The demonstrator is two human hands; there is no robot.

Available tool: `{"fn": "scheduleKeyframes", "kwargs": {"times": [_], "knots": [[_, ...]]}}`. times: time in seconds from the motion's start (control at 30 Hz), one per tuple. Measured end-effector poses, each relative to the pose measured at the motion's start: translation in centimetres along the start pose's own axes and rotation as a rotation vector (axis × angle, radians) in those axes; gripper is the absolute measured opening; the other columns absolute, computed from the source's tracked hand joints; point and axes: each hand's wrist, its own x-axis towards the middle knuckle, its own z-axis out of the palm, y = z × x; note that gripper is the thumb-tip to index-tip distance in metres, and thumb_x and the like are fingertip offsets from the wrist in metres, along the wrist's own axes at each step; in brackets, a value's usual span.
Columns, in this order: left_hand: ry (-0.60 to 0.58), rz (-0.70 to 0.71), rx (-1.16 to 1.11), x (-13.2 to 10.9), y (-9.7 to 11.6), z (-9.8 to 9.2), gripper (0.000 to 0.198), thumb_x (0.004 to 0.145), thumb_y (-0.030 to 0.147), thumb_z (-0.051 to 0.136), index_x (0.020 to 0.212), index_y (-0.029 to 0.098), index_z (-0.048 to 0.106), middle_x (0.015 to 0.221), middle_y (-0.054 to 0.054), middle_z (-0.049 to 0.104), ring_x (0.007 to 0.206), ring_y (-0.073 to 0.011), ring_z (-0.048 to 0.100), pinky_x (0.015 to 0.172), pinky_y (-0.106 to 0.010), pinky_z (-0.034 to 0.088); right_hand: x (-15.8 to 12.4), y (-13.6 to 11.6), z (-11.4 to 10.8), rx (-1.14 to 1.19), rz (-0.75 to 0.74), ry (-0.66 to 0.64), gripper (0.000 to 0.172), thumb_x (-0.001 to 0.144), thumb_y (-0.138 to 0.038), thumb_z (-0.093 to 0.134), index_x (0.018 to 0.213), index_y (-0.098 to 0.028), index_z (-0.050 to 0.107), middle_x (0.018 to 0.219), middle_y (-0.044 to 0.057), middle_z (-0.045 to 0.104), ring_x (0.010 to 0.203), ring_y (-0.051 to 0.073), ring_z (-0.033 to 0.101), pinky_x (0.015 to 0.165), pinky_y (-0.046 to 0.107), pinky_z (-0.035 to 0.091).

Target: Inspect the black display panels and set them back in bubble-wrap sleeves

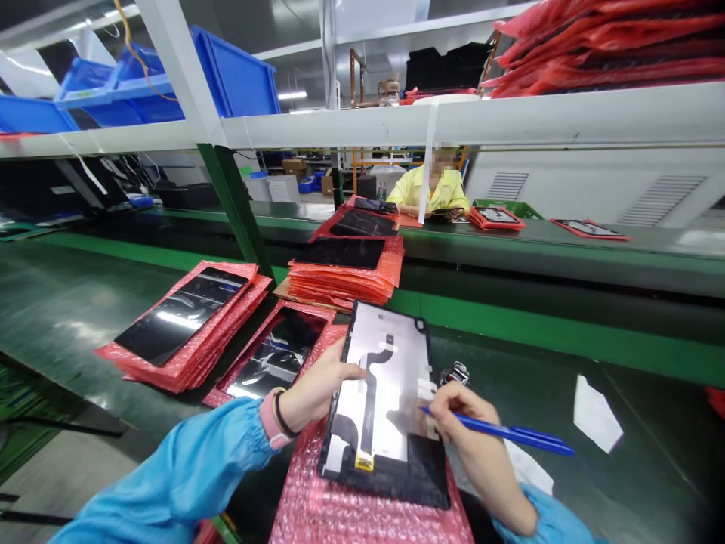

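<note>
A tablet screen panel point(393, 423) lies tilted in front of me, its silvery back with black tape and a yellow-ended flex cable facing up. My left hand point(325, 378) grips its left edge, thumb on the back and the other fingers hidden beneath. Between the thumb and fingers of my right hand point(467, 423) is a blue pen point(518, 434), its tip end at the panel's right side. Whether the tip touches the panel I cannot tell. Pink bubble wrap point(362, 514) shows under the panel.
Stacks of black screens on red bubble wrap point(192, 355) stand left and at the back point(340, 283). White paper point(594, 415) and a small metallic item point(455, 372) lie right. A shelf beam point(510, 121) crosses above. Across the bench sits a person in yellow point(416, 189).
</note>
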Motion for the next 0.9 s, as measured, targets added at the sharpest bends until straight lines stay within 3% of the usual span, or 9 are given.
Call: {"fn": "scheduleKeyframes", "kwargs": {"times": [0.17, 0.33, 0.47, 0.6, 0.77, 0.9], "knots": [[0.026, 0.257, 0.012, 0.2, 1.9, 0.4, 0.046, 0.065, 0.010, 0.069, 0.110, 0.017, 0.060, 0.103, -0.004, 0.073, 0.085, -0.0202, 0.068, 0.074, -0.027, 0.052, 1.3, -2.1, -3.0, 0.098, -0.186, 0.091, 0.018, 0.077, -0.037, 0.075, 0.077, -0.020, 0.068, 0.059, -0.001, 0.060, 0.052, 0.011, 0.053, 0.046, 0.020, 0.044], [0.023, 0.333, -0.025, 0.7, 4.0, 0.8, 0.044, 0.067, 0.013, 0.071, 0.109, 0.021, 0.062, 0.105, -0.001, 0.073, 0.092, -0.0220, 0.069, 0.075, -0.026, 0.053, 2.4, -3.6, -4.1, 0.088, -0.184, 0.133, 0.018, 0.082, -0.037, 0.071, 0.088, -0.020, 0.072, 0.069, 0.003, 0.068, 0.059, 0.013, 0.060, 0.052, 0.021, 0.050], [0.019, 0.431, -0.041, 0.8, 5.2, 0.9, 0.043, 0.069, 0.014, 0.073, 0.110, 0.021, 0.064, 0.106, 0.000, 0.073, 0.095, -0.0221, 0.069, 0.079, -0.026, 0.054, 3.2, -4.5, -3.6, 0.080, -0.082, 0.111, 0.027, 0.086, -0.043, 0.066, 0.101, -0.022, 0.070, 0.089, 0.007, 0.076, 0.077, 0.018, 0.071, 0.062, 0.024, 0.058], [0.029, 0.501, -0.060, 0.4, 6.1, 0.8, 0.044, 0.071, 0.014, 0.072, 0.114, 0.023, 0.063, 0.107, 0.000, 0.073, 0.097, -0.0227, 0.069, 0.078, -0.025, 0.055, 3.9, -5.4, -2.6, 0.120, -0.026, 0.037, 0.030, 0.090, -0.046, 0.059, 0.102, -0.021, 0.071, 0.082, 0.007, 0.077, 0.075, 0.018, 0.073, 0.067, 0.026, 0.060], [0.040, 0.487, -0.056, 0.0, 6.2, 0.5, 0.050, 0.071, 0.015, 0.072, 0.119, 0.024, 0.062, 0.113, 0.000, 0.072, 0.101, -0.0240, 0.068, 0.079, -0.026, 0.055, 4.8, -5.3, -1.5, 0.202, -0.069, -0.062, 0.027, 0.086, -0.040, 0.066, 0.108, -0.025, 0.071, 0.090, 0.005, 0.077, 0.081, 0.019, 0.072, 0.072, 0.027, 0.058], [0.032, 0.488, -0.028, 0.0, 5.7, 0.4, 0.057, 0.071, 0.015, 0.073, 0.125, 0.025, 0.059, 0.117, 0.000, 0.070, 0.103, -0.0237, 0.067, 0.081, -0.025, 0.055, 5.2, -5.1, -0.7, 0.161, -0.123, -0.050, 0.025, 0.083, -0.036, 0.069, 0.105, -0.025, 0.073, 0.090, 0.004, 0.074, 0.080, 0.020, 0.068, 0.072, 0.027, 0.055]]}}
